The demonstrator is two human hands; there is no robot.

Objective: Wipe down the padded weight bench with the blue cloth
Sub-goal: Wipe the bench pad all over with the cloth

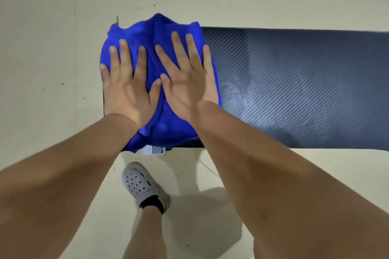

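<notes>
Head view, looking down. One blue cloth (pixel 160 69) lies bunched over the left end of one padded weight bench (pixel 294 86), its edges spilling past the pad's end and near side. Two hands press it flat: the left hand (pixel 128 88) and the right hand (pixel 187 84) sit side by side, fingers straight and spread, thumbs nearly touching, palms down on the fabric and gripping nothing. The cloth appears soft, light and limp (it folds into ridges between the hands), so it is best driven by flat palm pressure near its middle rather than pinched at a corner, which would likely let it bunch or trail. The bench pad looks firm with a ribbed, slightly glossy cover; pale smears show on the uncovered stretch to the right, suggesting that part needs more passes. The pad probably offers little friction, so the cloth may slip out from under light pressure. One small white tag (pixel 154 150) with a printed code sits at the near edge of the bench end. One pale perforated clog (pixel 141 185) is visible on the floor (pixel 52 38) below.
</notes>
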